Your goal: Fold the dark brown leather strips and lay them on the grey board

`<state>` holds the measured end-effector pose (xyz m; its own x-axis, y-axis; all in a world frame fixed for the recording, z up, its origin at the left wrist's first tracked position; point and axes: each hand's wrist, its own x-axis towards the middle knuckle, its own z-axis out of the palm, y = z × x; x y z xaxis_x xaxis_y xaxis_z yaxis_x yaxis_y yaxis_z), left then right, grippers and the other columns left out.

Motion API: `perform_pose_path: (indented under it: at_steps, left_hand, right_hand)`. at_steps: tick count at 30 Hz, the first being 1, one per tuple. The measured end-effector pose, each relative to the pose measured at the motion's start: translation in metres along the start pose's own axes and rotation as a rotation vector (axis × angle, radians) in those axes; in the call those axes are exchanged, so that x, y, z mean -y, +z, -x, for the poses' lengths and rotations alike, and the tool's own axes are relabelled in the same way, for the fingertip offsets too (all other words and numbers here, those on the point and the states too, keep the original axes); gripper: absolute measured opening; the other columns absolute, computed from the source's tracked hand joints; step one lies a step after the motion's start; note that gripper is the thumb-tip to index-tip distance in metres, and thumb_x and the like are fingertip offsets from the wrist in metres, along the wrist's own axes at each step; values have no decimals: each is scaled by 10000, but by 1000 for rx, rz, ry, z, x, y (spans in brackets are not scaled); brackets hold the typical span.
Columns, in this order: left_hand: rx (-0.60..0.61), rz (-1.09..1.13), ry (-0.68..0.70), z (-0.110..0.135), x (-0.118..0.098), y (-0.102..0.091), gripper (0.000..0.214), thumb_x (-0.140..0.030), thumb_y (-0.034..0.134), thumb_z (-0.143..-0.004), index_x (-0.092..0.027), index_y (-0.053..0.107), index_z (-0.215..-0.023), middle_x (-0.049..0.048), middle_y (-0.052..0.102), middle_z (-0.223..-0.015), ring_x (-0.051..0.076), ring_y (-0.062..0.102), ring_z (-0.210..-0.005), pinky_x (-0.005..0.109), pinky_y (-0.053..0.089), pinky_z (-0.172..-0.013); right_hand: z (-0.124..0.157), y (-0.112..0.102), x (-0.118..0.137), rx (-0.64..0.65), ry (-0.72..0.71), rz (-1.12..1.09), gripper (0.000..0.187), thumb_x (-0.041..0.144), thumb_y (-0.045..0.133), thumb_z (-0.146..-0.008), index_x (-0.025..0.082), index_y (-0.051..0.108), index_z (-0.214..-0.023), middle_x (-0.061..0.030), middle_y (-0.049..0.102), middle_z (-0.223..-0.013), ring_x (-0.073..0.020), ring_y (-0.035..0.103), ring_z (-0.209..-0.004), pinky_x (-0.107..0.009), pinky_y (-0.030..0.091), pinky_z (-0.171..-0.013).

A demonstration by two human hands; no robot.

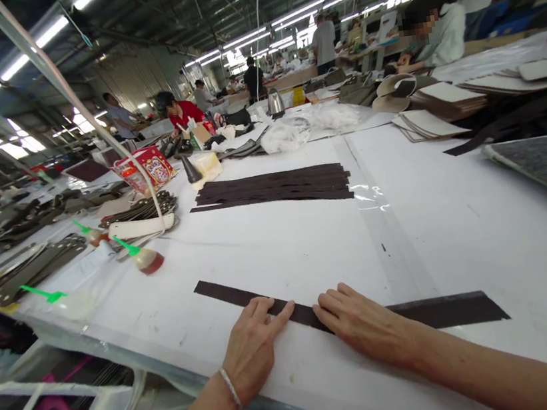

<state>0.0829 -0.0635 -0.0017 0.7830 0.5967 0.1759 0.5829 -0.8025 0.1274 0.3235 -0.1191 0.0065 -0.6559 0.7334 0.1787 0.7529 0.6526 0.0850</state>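
Observation:
A dark brown strip (pixel 229 293) lies flat and slanted on the white table, close to its front edge. My left hand (pixel 254 342) rests on it with fingers spread, the fingertips touching its surface. Just to the right, my right hand (pixel 356 315) has its fingers curled together at the strip's edge. Beyond that hand a wider dark length (pixel 449 311) continues to the right; the hand covers the place between, so I cannot tell whether both are one piece. Farther back sits a pile of similar dark strips (pixel 276 188).
Squeeze bottles with green nozzles, one with amber liquid (pixel 150 259), stand at left near stacked straps (pixel 34 267). A red patterned box (pixel 148 168), crumpled plastic (pixel 289 132) and a metal kettle (pixel 275 102) lie behind. Stacked panels (pixel 451 97) are at right. Several people work beyond.

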Motion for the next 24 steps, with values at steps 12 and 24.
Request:
perform_pose_path:
  at_steps: [12, 24]
  left_hand:
    - [-76, -96, -11, 3, -6, 1, 561, -3, 434, -837, -228, 483, -1348, 117, 521, -1151, 264, 486, -1069, 472, 463, -949]
    - [-118, 37, 98, -13, -3, 5, 412, -18, 380, -887, -123, 528, -1256, 89, 615, -1132, 222, 536, -1066, 393, 480, -954]
  right_hand:
    - [0, -5, -3, 19, 234, -220, 63, 158, 521, -912, 165, 579, -937, -59, 567, -896, -222, 507, -825, -361, 356, -747]
    - [-11, 4, -6, 74, 374, -385, 92, 96, 570, -882, 163, 592, -942, -47, 607, -925, -198, 574, -823, -291, 414, -701]
